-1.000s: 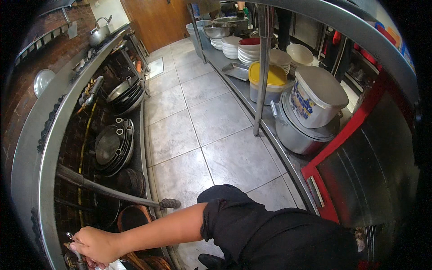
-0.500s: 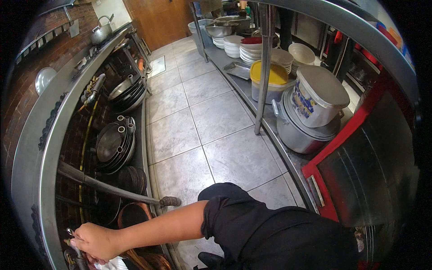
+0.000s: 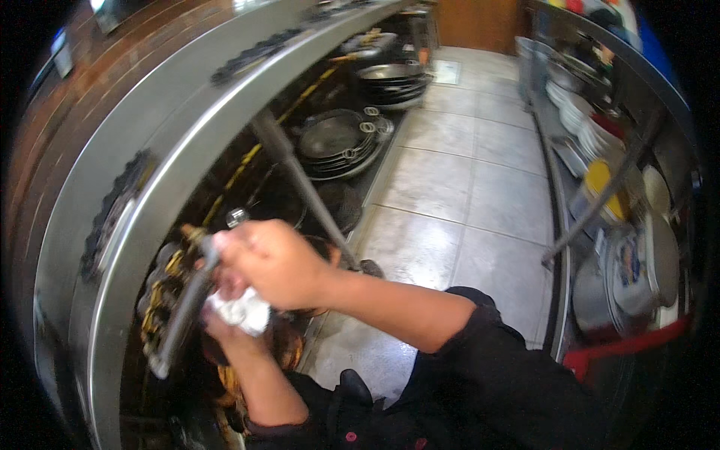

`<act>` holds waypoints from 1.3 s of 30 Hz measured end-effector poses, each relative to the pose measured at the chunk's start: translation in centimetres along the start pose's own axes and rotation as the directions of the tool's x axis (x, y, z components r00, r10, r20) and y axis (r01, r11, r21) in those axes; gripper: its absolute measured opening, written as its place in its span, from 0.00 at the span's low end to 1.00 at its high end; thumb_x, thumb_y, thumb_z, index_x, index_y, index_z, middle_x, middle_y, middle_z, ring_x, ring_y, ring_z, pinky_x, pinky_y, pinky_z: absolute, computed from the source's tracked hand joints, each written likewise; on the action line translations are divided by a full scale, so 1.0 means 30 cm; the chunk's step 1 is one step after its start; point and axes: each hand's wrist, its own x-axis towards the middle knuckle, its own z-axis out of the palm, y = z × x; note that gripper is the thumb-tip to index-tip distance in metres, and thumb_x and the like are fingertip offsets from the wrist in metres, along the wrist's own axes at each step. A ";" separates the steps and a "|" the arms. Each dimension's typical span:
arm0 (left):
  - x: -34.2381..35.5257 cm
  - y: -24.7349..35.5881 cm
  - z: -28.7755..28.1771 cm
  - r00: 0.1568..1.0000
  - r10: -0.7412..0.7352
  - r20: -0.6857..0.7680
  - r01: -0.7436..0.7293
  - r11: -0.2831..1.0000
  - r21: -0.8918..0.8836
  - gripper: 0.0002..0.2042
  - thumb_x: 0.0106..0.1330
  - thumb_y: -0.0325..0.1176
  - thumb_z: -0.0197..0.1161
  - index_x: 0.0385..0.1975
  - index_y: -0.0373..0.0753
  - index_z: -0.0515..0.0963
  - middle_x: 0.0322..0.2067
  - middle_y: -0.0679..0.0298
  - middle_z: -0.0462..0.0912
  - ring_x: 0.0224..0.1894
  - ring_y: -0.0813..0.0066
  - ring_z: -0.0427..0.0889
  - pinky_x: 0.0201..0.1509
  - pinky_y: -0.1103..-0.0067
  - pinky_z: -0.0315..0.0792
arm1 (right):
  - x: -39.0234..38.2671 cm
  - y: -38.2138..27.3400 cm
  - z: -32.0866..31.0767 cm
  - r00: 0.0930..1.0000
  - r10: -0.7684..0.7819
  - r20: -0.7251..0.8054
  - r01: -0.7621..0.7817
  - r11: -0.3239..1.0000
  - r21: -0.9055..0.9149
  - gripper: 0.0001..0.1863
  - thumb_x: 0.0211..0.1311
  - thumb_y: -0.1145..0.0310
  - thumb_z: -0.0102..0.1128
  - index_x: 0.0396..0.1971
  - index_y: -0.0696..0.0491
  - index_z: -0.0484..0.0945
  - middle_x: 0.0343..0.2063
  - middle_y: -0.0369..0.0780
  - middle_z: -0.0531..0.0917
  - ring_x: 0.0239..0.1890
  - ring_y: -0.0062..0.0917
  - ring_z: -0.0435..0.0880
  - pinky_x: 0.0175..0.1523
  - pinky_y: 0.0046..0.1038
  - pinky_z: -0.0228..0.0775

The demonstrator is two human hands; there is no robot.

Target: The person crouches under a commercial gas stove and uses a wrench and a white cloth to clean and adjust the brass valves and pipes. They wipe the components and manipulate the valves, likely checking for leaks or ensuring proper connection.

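My right hand (image 3: 271,261) is closed around a small metal valve fitting on a grey pipe (image 3: 182,319) under the left steel counter (image 3: 161,154). Just below it, my left hand (image 3: 225,326), blurred and partly hidden, grips a crumpled white cloth or paper (image 3: 252,311) close to the pipe. Yellowish brass fittings (image 3: 169,266) line the dark space beside both hands, and a small shiny metal piece (image 3: 237,216) sticks up above my right hand.
Stacked dark pans (image 3: 330,139) sit on the lower shelf beyond a slanting counter leg (image 3: 304,180). A tiled floor (image 3: 469,187) leads to a wooden door (image 3: 480,22). The right shelf holds white bowls (image 3: 574,112), a yellow-lidded tub (image 3: 596,180) and large pots (image 3: 596,292).
My view has swung left toward the pipework, shifting the aisle to the right. My left forearm has come into view below the right one, which still has its hand at the pipe fitting.
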 end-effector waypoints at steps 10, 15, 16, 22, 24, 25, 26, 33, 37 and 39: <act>-0.071 -0.038 0.162 0.981 0.175 0.088 -0.169 0.983 -0.070 0.21 0.63 0.50 0.50 0.36 0.35 0.73 0.20 0.66 0.68 0.23 0.78 0.64 0.27 0.84 0.61 | -0.014 -0.042 0.021 0.997 0.077 -0.014 -0.078 0.996 -0.036 0.20 0.71 0.60 0.43 0.21 0.58 0.70 0.16 0.37 0.75 0.19 0.20 0.79 0.25 0.21 0.72; -0.059 -0.028 0.114 0.975 0.133 0.179 -0.115 0.987 -0.108 0.18 0.62 0.50 0.50 0.31 0.37 0.70 0.19 0.69 0.64 0.23 0.76 0.61 0.29 0.82 0.58 | -0.003 -0.060 0.014 0.997 0.076 0.017 -0.075 0.996 -0.052 0.23 0.71 0.61 0.43 0.17 0.58 0.69 0.15 0.40 0.76 0.19 0.21 0.80 0.26 0.22 0.72; -0.060 -0.034 0.126 0.975 0.126 0.181 -0.108 0.989 -0.104 0.18 0.62 0.50 0.51 0.30 0.38 0.69 0.18 0.69 0.63 0.23 0.76 0.61 0.29 0.82 0.58 | -0.003 -0.060 0.011 0.997 0.065 0.035 -0.064 0.997 -0.037 0.23 0.71 0.62 0.42 0.16 0.58 0.69 0.14 0.40 0.77 0.19 0.22 0.80 0.26 0.22 0.73; -0.032 -0.048 0.099 0.976 0.128 0.175 -0.097 0.980 -0.173 0.16 0.56 0.49 0.56 0.25 0.43 0.63 0.18 0.71 0.59 0.24 0.76 0.62 0.30 0.82 0.60 | 0.000 -0.047 0.012 0.996 0.057 0.068 -0.059 0.997 0.039 0.25 0.72 0.62 0.42 0.13 0.57 0.69 0.15 0.41 0.78 0.20 0.22 0.80 0.27 0.21 0.72; -0.013 -0.050 0.060 0.975 0.105 0.195 -0.074 0.984 -0.162 0.17 0.57 0.52 0.55 0.32 0.44 0.67 0.18 0.70 0.60 0.24 0.76 0.62 0.30 0.82 0.59 | -0.001 -0.045 0.009 0.996 0.063 0.063 -0.066 0.997 0.044 0.25 0.72 0.61 0.42 0.13 0.57 0.69 0.16 0.41 0.78 0.20 0.22 0.79 0.27 0.21 0.72; -0.004 -0.050 0.040 0.972 0.093 0.214 -0.059 0.986 -0.159 0.21 0.59 0.56 0.54 0.39 0.44 0.71 0.18 0.69 0.61 0.24 0.77 0.61 0.30 0.83 0.58 | -0.003 -0.045 0.007 0.996 0.067 0.056 -0.069 0.997 0.039 0.25 0.72 0.61 0.42 0.13 0.57 0.69 0.16 0.41 0.78 0.19 0.22 0.79 0.27 0.21 0.72; -0.002 -0.051 0.026 0.963 0.105 0.249 -0.078 0.990 -0.114 0.23 0.59 0.58 0.53 0.42 0.44 0.73 0.18 0.69 0.62 0.24 0.77 0.61 0.29 0.83 0.57 | -0.004 -0.045 0.008 0.996 0.071 0.049 -0.073 0.997 0.034 0.25 0.72 0.61 0.42 0.14 0.57 0.69 0.16 0.41 0.78 0.19 0.22 0.79 0.27 0.20 0.72; -0.038 -0.029 0.028 0.969 0.149 0.194 -0.144 0.989 -0.042 0.22 0.56 0.57 0.56 0.26 0.42 0.64 0.18 0.70 0.59 0.25 0.76 0.60 0.31 0.83 0.55 | -0.006 -0.051 0.013 0.993 0.109 0.049 -0.112 0.991 0.067 0.25 0.72 0.61 0.42 0.14 0.56 0.69 0.17 0.42 0.78 0.19 0.22 0.79 0.27 0.21 0.72; -0.026 -0.021 0.049 0.952 0.151 0.265 -0.150 0.988 -0.022 0.20 0.59 0.54 0.54 0.29 0.40 0.67 0.19 0.70 0.59 0.25 0.77 0.59 0.31 0.83 0.55 | -0.004 -0.052 0.011 0.995 0.084 0.057 -0.085 0.996 0.013 0.24 0.71 0.60 0.42 0.14 0.56 0.68 0.17 0.42 0.78 0.19 0.22 0.79 0.26 0.21 0.72; -0.022 -0.034 0.063 0.944 0.155 0.290 -0.149 0.988 -0.044 0.19 0.59 0.52 0.53 0.31 0.39 0.68 0.20 0.69 0.61 0.25 0.77 0.61 0.31 0.84 0.58 | -0.004 -0.046 0.007 0.996 0.075 0.048 -0.076 0.997 0.020 0.24 0.71 0.60 0.43 0.15 0.56 0.68 0.17 0.42 0.78 0.19 0.22 0.79 0.25 0.21 0.71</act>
